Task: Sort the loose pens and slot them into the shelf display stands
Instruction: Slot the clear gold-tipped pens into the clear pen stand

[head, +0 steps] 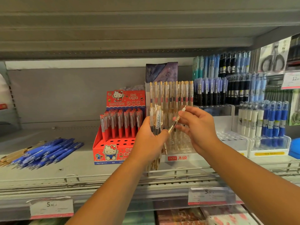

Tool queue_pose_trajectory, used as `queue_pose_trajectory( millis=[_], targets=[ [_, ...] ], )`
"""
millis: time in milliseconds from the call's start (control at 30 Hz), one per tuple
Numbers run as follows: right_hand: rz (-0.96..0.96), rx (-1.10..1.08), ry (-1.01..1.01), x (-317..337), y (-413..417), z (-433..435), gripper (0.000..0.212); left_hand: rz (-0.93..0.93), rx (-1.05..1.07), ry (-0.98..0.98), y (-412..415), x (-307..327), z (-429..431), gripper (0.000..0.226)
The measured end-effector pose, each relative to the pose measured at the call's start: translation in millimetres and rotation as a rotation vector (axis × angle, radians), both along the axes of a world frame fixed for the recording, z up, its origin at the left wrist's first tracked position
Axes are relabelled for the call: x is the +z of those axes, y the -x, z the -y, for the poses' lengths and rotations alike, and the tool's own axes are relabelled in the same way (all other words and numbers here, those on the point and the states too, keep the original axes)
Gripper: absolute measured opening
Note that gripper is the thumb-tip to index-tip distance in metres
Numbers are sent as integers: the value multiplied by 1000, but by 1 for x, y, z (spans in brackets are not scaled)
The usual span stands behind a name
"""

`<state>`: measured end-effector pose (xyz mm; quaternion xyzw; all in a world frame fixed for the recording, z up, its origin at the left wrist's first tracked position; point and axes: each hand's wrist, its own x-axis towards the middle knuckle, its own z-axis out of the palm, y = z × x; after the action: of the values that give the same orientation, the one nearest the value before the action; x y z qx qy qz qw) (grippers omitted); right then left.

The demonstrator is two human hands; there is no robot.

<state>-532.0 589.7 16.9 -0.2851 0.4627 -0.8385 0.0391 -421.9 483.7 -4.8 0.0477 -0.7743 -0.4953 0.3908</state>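
One pen (pixel 172 126) is pinched in the fingers of the right hand (pixel 198 127), long axis 7 to 1 o'clock, tip low. Left hand (pixel 146 140) fingers curl round a bundle (pixel 155 120). Empty stand (pixel 191 157) slots lie toward 5 o'clock of the tip; right hand is nearer.

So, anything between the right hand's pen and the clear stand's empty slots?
Nothing visible blocks it. The single pen in the right hand hangs over the empty front slots of the clear stand; the bundle in the left hand covers only its left side.
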Motion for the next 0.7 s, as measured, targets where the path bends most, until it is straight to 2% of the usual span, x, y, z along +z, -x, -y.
queue_pose_trajectory(
  millis=[167, 300, 433, 700],
  targets=[
    [4, -89, 73, 9, 20, -12, 19, -4, 20, -28, 1, 1, 0, 33],
    [14, -236, 57, 9, 45, -25, 21, -21, 12, -32, 0, 1, 0, 35],
    [-88, -347, -10, 8, 59, -30, 25, -10, 3, -12, -2, 1, 0, 37],
    [-302, -418, -151, 1, 63, -25, 29, 17, 21, 19, 0, 0, 2, 38]
  ],
)
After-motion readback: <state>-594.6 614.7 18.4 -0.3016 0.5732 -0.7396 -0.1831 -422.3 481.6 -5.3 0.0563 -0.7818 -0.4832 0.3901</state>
